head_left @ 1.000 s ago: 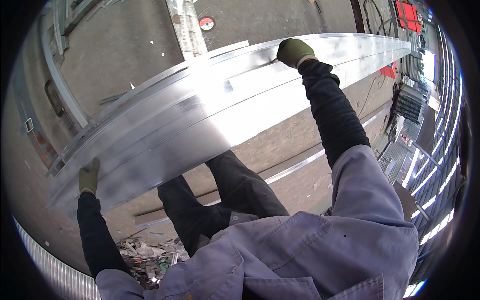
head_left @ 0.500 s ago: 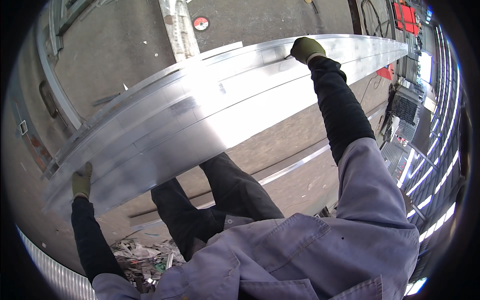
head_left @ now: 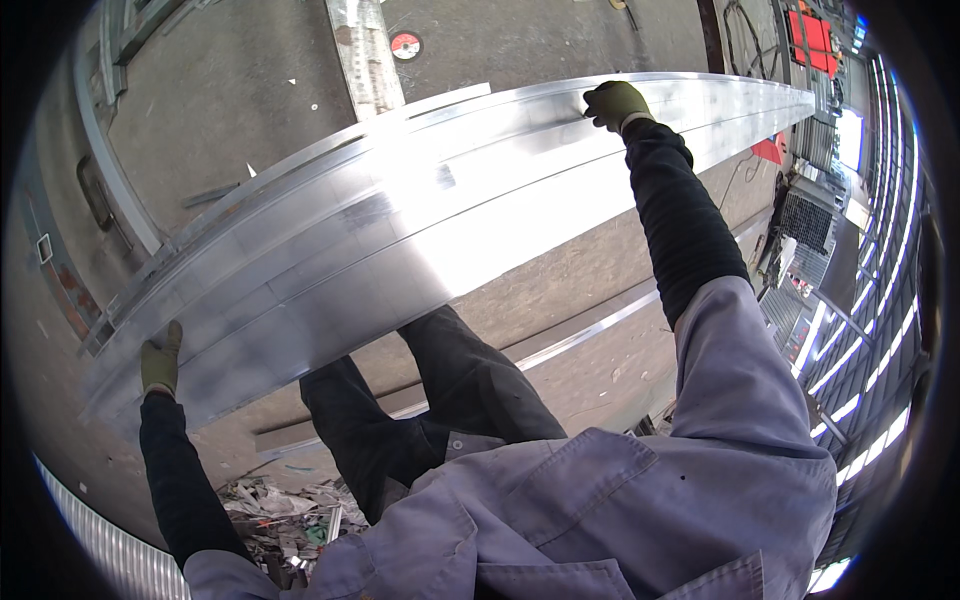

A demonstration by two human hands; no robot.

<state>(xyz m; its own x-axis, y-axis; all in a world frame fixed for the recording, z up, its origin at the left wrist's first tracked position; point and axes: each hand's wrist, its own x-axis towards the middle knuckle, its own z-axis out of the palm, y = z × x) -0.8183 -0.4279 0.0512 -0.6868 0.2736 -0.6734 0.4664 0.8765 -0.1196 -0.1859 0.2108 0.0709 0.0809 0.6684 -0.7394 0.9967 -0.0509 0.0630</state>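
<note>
Two gloved hands carry a long metal panel above a concrete floor.

The left hand (head_left: 160,358), in an olive glove, is closed on the near lower edge of the metal panel (head_left: 420,230) close to its left end; the right hand (head_left: 615,103), gloved the same, grips the far upper edge well along toward the other end. The panel is bright, silvery and ribbed lengthwise, with a strong glare between the two grips. Its long axis runs from lower left, by the left hand, up to the far right past the right hand, where it narrows. Below the left grip lies a heap of scrap (head_left: 275,505) on the floor (head_left: 250,90).
</note>
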